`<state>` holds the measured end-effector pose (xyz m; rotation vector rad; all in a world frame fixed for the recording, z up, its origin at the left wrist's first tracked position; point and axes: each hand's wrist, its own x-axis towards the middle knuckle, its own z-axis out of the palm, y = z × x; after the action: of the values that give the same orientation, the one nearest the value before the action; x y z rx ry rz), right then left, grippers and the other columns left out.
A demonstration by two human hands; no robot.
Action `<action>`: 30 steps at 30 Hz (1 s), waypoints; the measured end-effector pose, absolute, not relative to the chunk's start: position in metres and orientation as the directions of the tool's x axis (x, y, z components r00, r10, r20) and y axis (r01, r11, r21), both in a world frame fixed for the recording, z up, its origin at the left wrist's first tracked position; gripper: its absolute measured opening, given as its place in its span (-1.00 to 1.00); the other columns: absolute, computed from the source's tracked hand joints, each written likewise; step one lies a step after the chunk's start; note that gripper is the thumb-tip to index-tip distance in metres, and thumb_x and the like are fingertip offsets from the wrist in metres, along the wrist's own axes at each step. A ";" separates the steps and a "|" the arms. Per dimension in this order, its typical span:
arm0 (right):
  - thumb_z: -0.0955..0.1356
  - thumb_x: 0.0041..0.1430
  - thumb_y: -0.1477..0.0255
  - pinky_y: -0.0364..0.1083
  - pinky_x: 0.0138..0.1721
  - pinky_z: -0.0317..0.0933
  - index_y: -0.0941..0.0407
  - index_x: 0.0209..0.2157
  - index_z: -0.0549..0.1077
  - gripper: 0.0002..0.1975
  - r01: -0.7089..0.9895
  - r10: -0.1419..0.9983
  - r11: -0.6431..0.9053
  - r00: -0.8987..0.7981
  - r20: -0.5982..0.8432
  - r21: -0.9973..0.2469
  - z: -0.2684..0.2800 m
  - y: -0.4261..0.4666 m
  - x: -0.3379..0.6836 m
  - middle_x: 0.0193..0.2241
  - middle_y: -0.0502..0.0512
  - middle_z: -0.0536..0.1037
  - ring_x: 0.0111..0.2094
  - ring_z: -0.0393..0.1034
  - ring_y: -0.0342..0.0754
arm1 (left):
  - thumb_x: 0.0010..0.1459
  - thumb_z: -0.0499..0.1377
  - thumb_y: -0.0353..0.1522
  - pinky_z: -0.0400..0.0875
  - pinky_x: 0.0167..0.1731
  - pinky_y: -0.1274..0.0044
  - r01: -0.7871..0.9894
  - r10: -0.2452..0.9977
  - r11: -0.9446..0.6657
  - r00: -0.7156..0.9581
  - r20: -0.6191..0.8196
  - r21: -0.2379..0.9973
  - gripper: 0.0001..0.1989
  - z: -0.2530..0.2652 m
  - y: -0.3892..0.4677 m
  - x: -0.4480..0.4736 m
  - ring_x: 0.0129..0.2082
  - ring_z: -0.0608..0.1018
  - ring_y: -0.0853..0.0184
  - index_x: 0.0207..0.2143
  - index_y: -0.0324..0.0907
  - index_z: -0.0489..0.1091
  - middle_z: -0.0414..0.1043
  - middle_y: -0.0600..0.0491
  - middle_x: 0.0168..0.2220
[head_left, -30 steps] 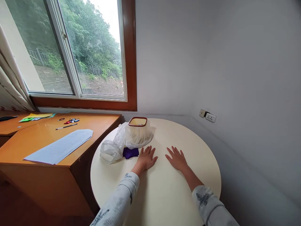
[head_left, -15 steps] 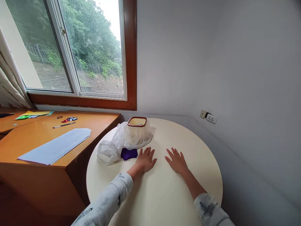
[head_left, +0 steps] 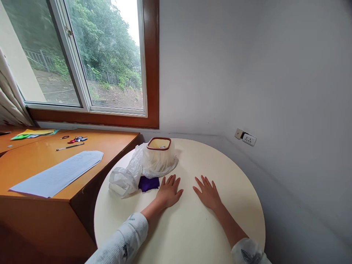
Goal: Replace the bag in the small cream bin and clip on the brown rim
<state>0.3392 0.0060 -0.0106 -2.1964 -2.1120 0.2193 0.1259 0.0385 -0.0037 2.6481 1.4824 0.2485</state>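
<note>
Both of my hands rest palm down on a round cream table [head_left: 187, 234]. My left hand [head_left: 169, 191] lies with its fingers spread, close to a folded purple cloth [head_left: 149, 184], and holds nothing. My right hand [head_left: 208, 192] is also flat with fingers apart, on bare tabletop to the right. Beyond my left hand stands a small bin with a brown rim [head_left: 158, 148], lined with a translucent plastic bag [head_left: 158, 163]. The bag's loose end [head_left: 123, 179] spills to the left. Something small and pale shows inside the bin, too little to name.
An orange-brown desk [head_left: 115, 137] adjoins on the left, with paper sheets [head_left: 60, 174], a pen [head_left: 70, 147], keys [head_left: 78, 139] and coloured papers [head_left: 35, 133]. Behind are a window [head_left: 110, 55] and a grey wall. A power socket [head_left: 249, 139] sits at the right.
The camera view has shifted slightly, with the table appearing a little larger. Both hands stay flat on the table in nearly the same places.
</note>
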 end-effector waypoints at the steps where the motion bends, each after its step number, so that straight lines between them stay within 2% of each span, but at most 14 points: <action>1: -0.12 0.17 0.00 0.08 0.19 -0.51 -0.12 0.22 -0.14 -0.38 0.986 0.999 -0.038 0.032 -0.039 -0.164 -0.011 0.006 0.339 0.27 -0.03 -0.17 0.26 -0.39 -0.04 | 0.18 -0.22 -0.07 -0.25 0.17 0.19 0.837 0.853 -0.522 0.512 0.100 0.167 -0.41 -0.003 0.038 0.126 0.25 -0.05 0.14 0.20 -0.14 -0.02 -0.11 -0.09 0.26; 12: -0.11 0.17 -0.01 0.07 0.19 -0.49 -0.11 0.22 -0.11 -0.37 0.986 1.000 -0.019 0.019 0.001 -0.167 -0.016 0.008 0.341 0.27 -0.01 -0.14 0.26 -0.35 -0.04 | 0.19 -0.22 -0.08 -0.24 0.17 0.18 0.832 0.853 -0.521 0.511 0.104 0.191 -0.42 0.002 0.035 0.126 0.25 -0.04 0.15 0.19 -0.15 0.00 -0.09 -0.09 0.26; 30: -0.11 0.17 0.01 0.07 0.19 -0.49 -0.12 0.22 -0.10 -0.39 0.982 1.000 -0.027 0.026 -0.011 -0.189 -0.013 0.008 0.341 0.26 -0.01 -0.14 0.26 -0.35 -0.04 | 0.19 -0.19 -0.09 -0.22 0.17 0.20 0.835 0.855 -0.518 0.507 0.108 0.184 -0.43 0.002 0.037 0.126 0.24 -0.02 0.16 0.18 -0.14 0.02 -0.05 -0.09 0.25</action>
<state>0.3405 0.0084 -0.0126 -2.1531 -2.0967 0.2118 0.1263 0.0374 0.0020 2.6320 1.4816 0.2813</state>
